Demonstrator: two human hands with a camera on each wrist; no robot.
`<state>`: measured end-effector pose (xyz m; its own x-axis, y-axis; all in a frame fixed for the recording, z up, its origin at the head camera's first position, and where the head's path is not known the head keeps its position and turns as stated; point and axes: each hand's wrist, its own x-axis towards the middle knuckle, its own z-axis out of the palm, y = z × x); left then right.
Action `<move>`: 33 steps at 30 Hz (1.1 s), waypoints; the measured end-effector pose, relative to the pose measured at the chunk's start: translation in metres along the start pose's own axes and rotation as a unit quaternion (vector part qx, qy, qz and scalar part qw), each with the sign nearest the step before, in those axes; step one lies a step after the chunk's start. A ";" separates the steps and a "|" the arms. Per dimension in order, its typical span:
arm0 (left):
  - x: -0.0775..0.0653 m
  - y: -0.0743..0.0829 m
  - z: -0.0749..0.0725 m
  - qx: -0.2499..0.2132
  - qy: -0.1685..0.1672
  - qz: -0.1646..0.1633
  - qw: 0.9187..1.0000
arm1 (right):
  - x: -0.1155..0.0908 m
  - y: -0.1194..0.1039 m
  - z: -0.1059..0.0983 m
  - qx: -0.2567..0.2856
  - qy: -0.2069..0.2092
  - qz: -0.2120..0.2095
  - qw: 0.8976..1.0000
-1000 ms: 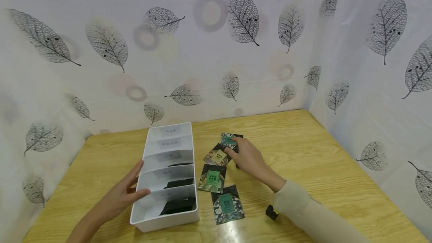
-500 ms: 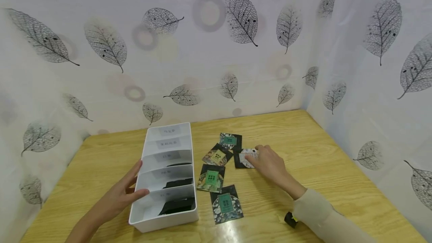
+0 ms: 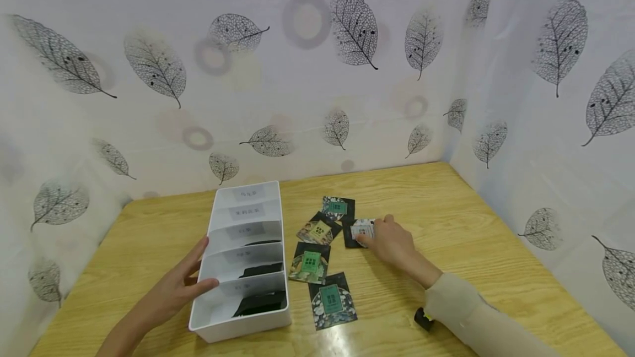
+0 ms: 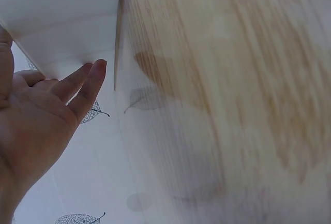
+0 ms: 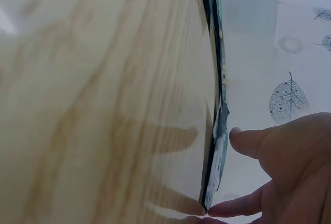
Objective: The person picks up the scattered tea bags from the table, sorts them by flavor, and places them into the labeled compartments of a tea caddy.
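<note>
Two hands work: right grip (image 3: pixel 389 238) pinches a sachet (image 3: pixel 361 231); left grip (image 3: pixel 186 282), fingers straight, steadies the organizer (image 3: pixel 248 321).

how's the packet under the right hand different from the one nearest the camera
The packet under the right hand has a pale whitish label; the nearest packet has a green one. The right hand touches the first, while the nearest lies untouched and looks bigger in view. Both are dark, square and flat on the table.

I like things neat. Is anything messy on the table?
A little. The packets beside the white box lie scattered at different angles, two overlapping. The right hand touches a paler one.
</note>
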<state>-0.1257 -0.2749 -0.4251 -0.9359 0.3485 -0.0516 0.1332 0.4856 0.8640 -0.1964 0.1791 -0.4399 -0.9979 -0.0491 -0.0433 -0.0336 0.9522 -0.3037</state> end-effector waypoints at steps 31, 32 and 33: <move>-0.001 -0.001 0.001 0.011 0.009 -0.007 1.000 | 0.007 0.007 -0.003 -0.018 0.018 -0.068 0.997; -0.001 -0.001 0.001 0.008 0.008 -0.007 1.000 | 0.006 0.006 -0.003 -0.029 0.016 -0.059 0.998; -0.001 -0.001 0.000 0.007 0.007 -0.007 1.000 | 0.006 0.004 -0.003 -0.040 0.013 -0.053 0.998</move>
<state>-0.1250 -0.2751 -0.4258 -0.9422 0.3302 -0.0571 0.1239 0.5016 0.8562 -0.2031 0.1838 -0.4390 -0.9896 -0.1434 0.0098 -0.1418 0.9632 -0.2282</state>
